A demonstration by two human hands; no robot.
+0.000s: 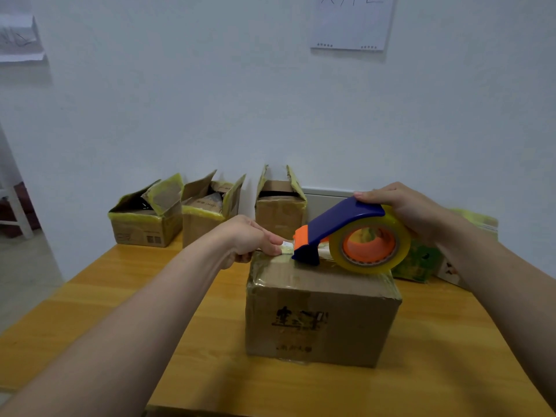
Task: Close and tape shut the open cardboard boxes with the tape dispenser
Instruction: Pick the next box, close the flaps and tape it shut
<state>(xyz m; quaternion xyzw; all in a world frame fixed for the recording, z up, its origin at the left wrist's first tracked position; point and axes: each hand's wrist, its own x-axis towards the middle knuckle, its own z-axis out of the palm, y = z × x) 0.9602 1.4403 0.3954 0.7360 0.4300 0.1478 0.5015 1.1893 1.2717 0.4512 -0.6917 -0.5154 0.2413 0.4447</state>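
The closed box [322, 320], matte brown cardboard with glossy taped edges, sits at centre. On its lid rests the tape dispenser [340, 224], blue plastic with an orange nose and a clear yellowish roll, grasped from above by the right hand [403, 209]. The left hand [246, 239] pinches the tape end [287, 249] at the lid's 9 o'clock edge. The strip looks barely started (my judgement); next, anchor that end and draw toward 3 o'clock. Three open boxes [147, 219] stand at 10 to 12 o'clock on the wooden table [120, 296]
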